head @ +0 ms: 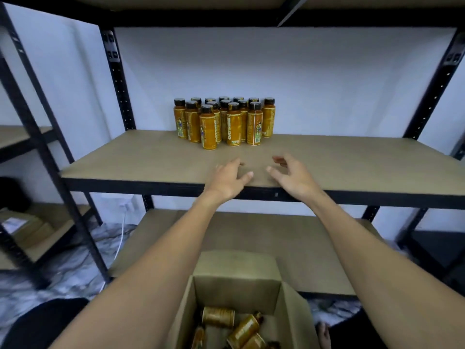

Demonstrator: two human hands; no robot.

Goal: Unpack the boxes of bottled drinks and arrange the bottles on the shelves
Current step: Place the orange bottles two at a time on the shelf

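Observation:
Several orange bottles with black caps (224, 122) stand upright in a tight cluster at the back middle of the tan shelf board (125, 159). My left hand (227, 178) and my right hand (292, 176) hover over the shelf's front edge, a short way in front of the cluster, fingers spread and holding nothing. Below, between my forearms, an open cardboard box (294, 313) holds several more bottles (245, 328) lying on their sides.
Black metal uprights (118, 79) frame the shelf unit against a white wall. A lower tan shelf (163, 238) sits behind the box. Another rack on the left carries a cardboard package (22, 227). A white cable (122, 233) runs down to the marbled floor.

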